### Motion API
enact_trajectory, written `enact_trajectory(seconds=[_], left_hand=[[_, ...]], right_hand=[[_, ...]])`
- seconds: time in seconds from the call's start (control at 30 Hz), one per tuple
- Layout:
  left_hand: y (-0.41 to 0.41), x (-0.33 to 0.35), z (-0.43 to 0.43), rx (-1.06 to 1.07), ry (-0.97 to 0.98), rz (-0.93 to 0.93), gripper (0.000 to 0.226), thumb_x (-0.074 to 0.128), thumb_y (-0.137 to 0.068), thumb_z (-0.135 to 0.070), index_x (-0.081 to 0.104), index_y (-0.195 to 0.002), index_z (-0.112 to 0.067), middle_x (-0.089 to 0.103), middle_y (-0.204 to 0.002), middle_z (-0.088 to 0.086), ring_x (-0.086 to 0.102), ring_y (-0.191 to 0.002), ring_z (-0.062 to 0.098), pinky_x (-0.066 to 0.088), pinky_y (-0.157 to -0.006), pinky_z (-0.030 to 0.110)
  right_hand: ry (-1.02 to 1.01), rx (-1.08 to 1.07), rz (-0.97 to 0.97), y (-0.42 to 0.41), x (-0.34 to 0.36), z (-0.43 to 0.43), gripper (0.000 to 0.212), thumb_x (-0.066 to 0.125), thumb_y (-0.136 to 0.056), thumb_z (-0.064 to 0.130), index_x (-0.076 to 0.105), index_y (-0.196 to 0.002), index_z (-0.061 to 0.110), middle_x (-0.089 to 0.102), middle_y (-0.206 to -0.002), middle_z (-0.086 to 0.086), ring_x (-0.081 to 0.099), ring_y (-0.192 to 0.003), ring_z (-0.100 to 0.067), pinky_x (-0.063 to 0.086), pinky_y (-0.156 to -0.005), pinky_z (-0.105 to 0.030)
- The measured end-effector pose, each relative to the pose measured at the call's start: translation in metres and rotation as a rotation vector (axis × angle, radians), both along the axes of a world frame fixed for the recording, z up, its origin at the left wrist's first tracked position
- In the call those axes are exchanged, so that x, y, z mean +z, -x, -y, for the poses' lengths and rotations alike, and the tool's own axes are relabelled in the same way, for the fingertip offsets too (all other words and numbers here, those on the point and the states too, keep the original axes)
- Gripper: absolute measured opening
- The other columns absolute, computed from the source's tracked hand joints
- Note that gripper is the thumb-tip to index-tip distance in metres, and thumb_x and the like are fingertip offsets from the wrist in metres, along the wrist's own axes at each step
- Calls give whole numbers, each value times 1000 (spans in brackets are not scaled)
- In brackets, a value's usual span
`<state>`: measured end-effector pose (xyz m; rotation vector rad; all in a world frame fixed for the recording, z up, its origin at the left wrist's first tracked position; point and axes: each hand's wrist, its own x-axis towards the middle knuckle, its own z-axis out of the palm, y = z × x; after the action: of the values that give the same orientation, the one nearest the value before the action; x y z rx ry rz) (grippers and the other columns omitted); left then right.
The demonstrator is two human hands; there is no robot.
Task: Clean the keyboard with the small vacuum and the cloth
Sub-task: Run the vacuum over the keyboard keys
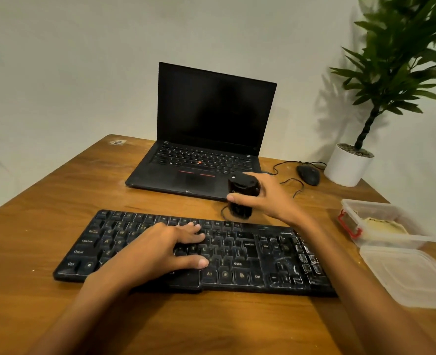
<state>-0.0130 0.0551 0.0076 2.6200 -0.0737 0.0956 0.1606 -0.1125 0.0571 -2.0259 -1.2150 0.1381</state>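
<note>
As right hand point(268, 197) grips vacuum point(241, 187), keyboard point(263, 253) beside

The wooden table point(32, 231) is free left of the keyboard point(263, 254). Behind it stands the open laptop point(211, 111); at its right, a plastic container point(380, 221) and lid point(411, 275) block.
</note>
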Motion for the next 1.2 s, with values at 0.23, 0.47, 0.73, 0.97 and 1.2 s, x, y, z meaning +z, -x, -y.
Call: enact_trajectory(seconds=[0.23,0.47,0.73,0.97,1.2], left_hand=[[0,0,0,3,8,2,75,49,-67,-67,42,-133,-34,27,-145,-19,17,-121,-15,17,-110,22],[2,3,1,3,27,26,75,50,-66,-67,45,-132,-33,30,-143,-19,20,-119,-16,21,-109,22],[4,9,23,-68,67,87,66,57,-69,-66,52,-126,-34,41,-135,-22,30,-122,-16,25,-109,18],[-11,11,63,-186,41,78,52,66,-78,-46,52,-126,-34,41,-139,-15,32,-127,-9,26,-111,24],[-16,2,58,-194,108,47,54,67,-75,-45,56,-124,-24,43,-138,-13,28,-118,-20,21,-100,4]], right_hand=[[-25,17,-84,6,0,-5,14,69,-78,32,58,-81,24,61,-77,12,58,-72,3,44,-65,-15],[-70,-117,-127,-3,-3,33,19,70,-76,28,62,-89,15,68,-88,-2,63,-85,-15,51,-72,-25],[-157,-86,-138,56,5,100,50,68,-63,49,64,-95,11,70,-91,-6,65,-85,-15,53,-72,-27],[-25,55,-149,85,-1,97,36,70,-72,40,64,-99,18,68,-94,9,63,-86,-5,50,-69,-16],[231,-46,-175,67,19,145,42,73,-67,49,65,-93,17,70,-92,4,64,-83,-7,54,-78,-36]])
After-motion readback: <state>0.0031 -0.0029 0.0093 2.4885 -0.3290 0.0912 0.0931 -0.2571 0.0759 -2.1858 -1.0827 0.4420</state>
